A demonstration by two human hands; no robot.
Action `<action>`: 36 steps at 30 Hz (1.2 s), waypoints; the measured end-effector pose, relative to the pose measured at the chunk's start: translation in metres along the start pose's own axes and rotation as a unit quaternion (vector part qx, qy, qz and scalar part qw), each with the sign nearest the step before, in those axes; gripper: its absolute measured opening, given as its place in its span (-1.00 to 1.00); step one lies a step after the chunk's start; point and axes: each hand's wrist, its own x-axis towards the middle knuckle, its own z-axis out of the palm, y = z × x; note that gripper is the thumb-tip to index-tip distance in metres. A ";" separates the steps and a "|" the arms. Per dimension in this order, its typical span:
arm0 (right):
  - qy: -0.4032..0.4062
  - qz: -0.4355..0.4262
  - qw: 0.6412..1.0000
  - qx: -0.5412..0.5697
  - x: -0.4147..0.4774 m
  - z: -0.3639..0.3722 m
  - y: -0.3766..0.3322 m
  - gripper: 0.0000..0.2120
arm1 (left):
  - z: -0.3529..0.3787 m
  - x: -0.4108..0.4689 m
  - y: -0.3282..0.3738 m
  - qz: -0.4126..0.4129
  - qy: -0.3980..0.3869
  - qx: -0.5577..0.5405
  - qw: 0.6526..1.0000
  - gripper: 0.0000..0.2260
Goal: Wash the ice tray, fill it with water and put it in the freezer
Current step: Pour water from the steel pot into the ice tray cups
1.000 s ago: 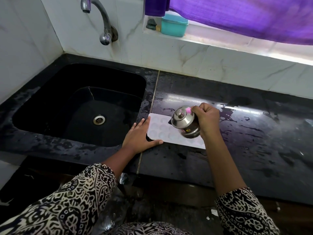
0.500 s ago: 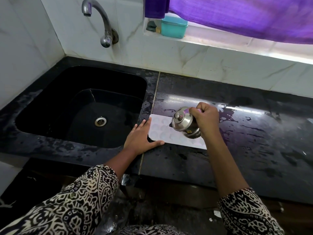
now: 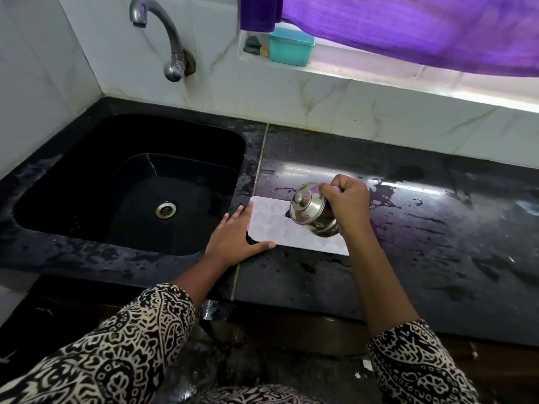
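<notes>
A white ice tray (image 3: 272, 224) with round cups lies flat on the black counter (image 3: 408, 243), just right of the sink. My left hand (image 3: 233, 239) rests flat against the tray's left end, fingers spread, thumb along its front edge. My right hand (image 3: 347, 204) grips a small lidded steel jug (image 3: 310, 211) and holds it tilted to the left over the middle of the tray, its spout close to the cups. The jug and hand hide the tray's right part.
The black sink (image 3: 131, 182) with its drain lies to the left, under a wall tap (image 3: 166, 36). A teal box (image 3: 291, 46) stands on the window ledge beneath a purple curtain (image 3: 423, 27). The counter is wet in patches.
The jug stays tilted over the tray; my right hand has shifted it only slightly. My left hand has not moved from the tray's end.
</notes>
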 end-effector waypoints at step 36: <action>-0.018 -0.012 1.000 -0.003 -0.007 -0.002 -0.002 -0.62 | -0.002 -0.003 0.002 -0.005 -0.002 0.000 1.000 0.13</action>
